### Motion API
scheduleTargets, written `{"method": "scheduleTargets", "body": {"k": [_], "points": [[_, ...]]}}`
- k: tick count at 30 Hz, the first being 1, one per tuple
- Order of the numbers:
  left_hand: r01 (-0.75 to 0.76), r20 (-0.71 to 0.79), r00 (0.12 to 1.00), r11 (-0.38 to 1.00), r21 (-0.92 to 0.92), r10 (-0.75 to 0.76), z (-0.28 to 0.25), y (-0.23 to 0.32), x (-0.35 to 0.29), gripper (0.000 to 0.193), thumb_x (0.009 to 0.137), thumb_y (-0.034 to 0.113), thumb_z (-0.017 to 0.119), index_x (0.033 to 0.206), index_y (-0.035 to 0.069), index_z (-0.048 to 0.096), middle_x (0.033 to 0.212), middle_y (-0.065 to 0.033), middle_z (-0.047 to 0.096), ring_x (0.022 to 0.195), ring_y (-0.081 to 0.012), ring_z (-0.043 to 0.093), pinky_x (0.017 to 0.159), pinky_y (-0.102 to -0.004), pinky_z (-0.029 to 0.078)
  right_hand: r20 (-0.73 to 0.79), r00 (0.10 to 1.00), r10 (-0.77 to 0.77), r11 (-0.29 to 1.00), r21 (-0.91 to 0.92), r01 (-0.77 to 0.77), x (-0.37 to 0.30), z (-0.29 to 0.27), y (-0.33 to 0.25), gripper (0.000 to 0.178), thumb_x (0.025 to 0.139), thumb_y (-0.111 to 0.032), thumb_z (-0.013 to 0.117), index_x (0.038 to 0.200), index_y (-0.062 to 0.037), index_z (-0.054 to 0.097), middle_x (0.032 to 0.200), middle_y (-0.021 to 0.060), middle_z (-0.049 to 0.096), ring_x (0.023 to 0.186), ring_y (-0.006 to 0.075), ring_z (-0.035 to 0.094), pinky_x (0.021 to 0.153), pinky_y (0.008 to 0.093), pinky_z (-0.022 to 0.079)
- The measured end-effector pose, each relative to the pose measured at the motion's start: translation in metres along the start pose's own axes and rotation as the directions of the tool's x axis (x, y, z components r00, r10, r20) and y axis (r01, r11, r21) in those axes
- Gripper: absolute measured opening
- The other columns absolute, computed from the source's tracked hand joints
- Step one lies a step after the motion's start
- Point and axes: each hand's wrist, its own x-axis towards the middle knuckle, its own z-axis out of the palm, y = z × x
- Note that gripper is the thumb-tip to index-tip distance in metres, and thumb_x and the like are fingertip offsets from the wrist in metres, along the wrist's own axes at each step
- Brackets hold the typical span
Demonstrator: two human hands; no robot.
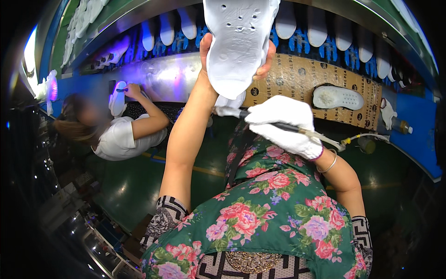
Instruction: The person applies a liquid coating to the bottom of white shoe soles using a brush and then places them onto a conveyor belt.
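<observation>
A white sole looms at the head view's top centre, long axis near vertical, narrower rounded end pointing down. The bare left hand grips it from behind, around both edges. Apart, below right, the gloved right hand clasps a dark-handled brush, its tip leftward.

The sole seems smooth moulded foam, the glove matt cloth.

Co-worker left; green floor; probably bottle right.
</observation>
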Motion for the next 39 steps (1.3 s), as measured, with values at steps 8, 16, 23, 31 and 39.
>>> {"method": "scheduleTargets", "body": {"k": [8,16,23,31,39], "points": [[-0.037,-0.308,0.951,0.997,-0.074,0.012,0.011,-0.001,0.004,0.108,0.061,0.078,0.060,0.128,-0.005,0.044,0.113,-0.0248,0.052,0.083,-0.0305,0.054,0.068,-0.0419,0.044,0.029,0.947,-0.321,0.843,-0.447,0.300,0.004,0.001,0.014,0.028,0.073,-0.004,0.074,0.100,-0.0111,0.071,0.091,0.0095,0.071,0.080,0.0261,0.069,0.069,0.0337,0.055],[-0.037,-0.124,0.992,0.996,-0.085,0.026,-0.001,0.006,0.002,0.098,0.067,0.069,0.064,0.134,0.000,0.042,0.115,-0.0228,0.054,0.084,-0.0323,0.056,0.069,-0.0429,0.047,-0.190,0.974,-0.123,0.974,-0.209,0.083,0.013,-0.002,0.002,0.018,0.076,0.001,0.073,0.094,-0.0034,0.072,0.089,0.0112,0.069,0.079,0.0223,0.067,0.071,0.0296,0.053],[-0.187,-0.691,0.722,0.974,-0.132,0.045,0.020,-0.018,-0.036,0.090,0.082,0.071,0.048,0.142,0.005,0.036,0.125,-0.0282,0.052,0.100,-0.0433,0.059,0.084,-0.0533,0.050,-0.202,0.953,0.224,0.965,0.182,-0.189,0.019,-0.008,0.009,0.018,0.078,0.000,0.072,0.097,0.0001,0.071,0.085,0.0085,0.069,0.069,0.0141,0.065,0.063,0.0250,0.051],[-0.203,-0.686,0.724,0.973,-0.112,0.073,0.043,-0.051,-0.063,0.084,0.086,0.063,0.048,0.144,0.005,0.032,0.131,-0.0240,0.051,0.109,-0.0404,0.059,0.091,-0.0566,0.050,-0.150,0.978,-0.144,0.970,-0.215,0.110,0.055,-0.041,0.003,0.019,0.076,-0.002,0.074,0.095,-0.0027,0.072,0.088,0.0105,0.070,0.076,0.0203,0.067,0.067,0.0286,0.053],[-0.200,-0.287,0.937,0.979,0.034,0.201,0.058,0.051,-0.031,0.094,0.065,0.027,0.077,0.141,-0.001,0.031,0.129,-0.0310,0.045,0.108,-0.0475,0.056,0.081,-0.0540,0.055,-0.436,0.787,0.436,0.603,0.791,0.105,-0.016,-0.071,0.042,0.014,0.081,0.005,0.061,0.094,0.0057,0.065,0.082,0.0129,0.064,0.054,0.0111,0.051,0.047,0.0210,0.040]]}}
